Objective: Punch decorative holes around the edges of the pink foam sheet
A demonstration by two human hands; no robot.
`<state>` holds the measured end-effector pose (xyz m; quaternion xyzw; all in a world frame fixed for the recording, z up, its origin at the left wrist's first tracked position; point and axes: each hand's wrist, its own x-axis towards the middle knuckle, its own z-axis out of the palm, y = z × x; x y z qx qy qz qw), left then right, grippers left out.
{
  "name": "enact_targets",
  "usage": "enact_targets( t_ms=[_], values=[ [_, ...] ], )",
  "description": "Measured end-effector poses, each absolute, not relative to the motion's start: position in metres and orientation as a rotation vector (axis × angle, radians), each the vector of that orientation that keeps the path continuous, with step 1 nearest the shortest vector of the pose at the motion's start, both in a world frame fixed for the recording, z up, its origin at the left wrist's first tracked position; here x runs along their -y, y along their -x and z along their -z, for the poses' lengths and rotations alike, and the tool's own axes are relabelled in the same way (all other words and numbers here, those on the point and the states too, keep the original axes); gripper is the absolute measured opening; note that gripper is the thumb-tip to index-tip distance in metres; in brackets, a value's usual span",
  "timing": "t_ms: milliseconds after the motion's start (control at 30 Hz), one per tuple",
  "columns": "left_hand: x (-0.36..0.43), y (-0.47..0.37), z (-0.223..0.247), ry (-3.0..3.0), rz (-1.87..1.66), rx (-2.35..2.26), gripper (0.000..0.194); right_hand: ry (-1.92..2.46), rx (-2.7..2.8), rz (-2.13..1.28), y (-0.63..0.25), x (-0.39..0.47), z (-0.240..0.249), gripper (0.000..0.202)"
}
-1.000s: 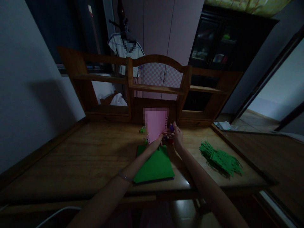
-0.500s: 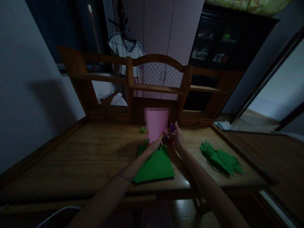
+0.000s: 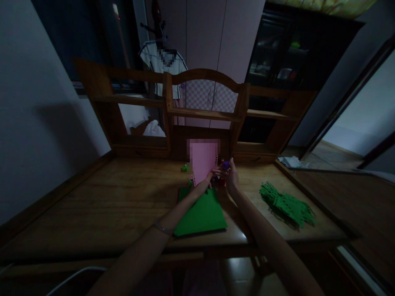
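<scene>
A pink sheet of paper (image 3: 203, 162) with rows of small holes along its side edges stands beyond my hands, its upper part blurred. My left hand (image 3: 210, 178) is closed at the sheet's lower right edge; its fingertips are hard to make out. My right hand (image 3: 232, 176) is closed around a small purple object (image 3: 226, 165), probably a craft punch, beside the right edge of the sheet. Below my left wrist lies a stack of green paper (image 3: 202, 213). Small red and dark things between my hands are partly hidden.
A small green object (image 3: 185, 167) sits left of the pink sheet. On the right of the wooden desk (image 3: 123, 193) lies a pile of green cut paper strips (image 3: 288, 205). A wooden shelf unit (image 3: 203, 115) rises along the back edge.
The purple object has tilted and moved slightly to the right with my right hand's fingers. My left hand and the pink sheet have hardly moved.
</scene>
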<state>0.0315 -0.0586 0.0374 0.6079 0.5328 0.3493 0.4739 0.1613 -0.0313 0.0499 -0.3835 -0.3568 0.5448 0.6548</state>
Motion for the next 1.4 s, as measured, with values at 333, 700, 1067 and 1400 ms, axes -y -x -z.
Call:
enact_targets(
  t_ms=[333, 700, 1067, 1400],
  values=[
    [0.059, -0.032, -0.038, -1.484, -0.859, -1.319, 0.068, 0.883, 0.805, -1.244, -0.162, 0.03, -0.049, 0.049],
    [0.047, -0.025, -0.024, -1.682, -1.164, -1.395, 0.063, 0.865, 0.876, -1.211, -0.161, 0.03, -0.049, 0.051],
    [0.054, -0.024, -0.037, -1.675, -1.331, -1.332, 0.054, 0.862, 0.963, -1.129, -0.155, 0.038, -0.051, 0.043],
    [0.051, -0.025, -0.035, -1.709, -1.371, -1.359, 0.059, 0.823, 1.013, -1.228, -0.154, 0.041, -0.052, 0.041]
  ],
)
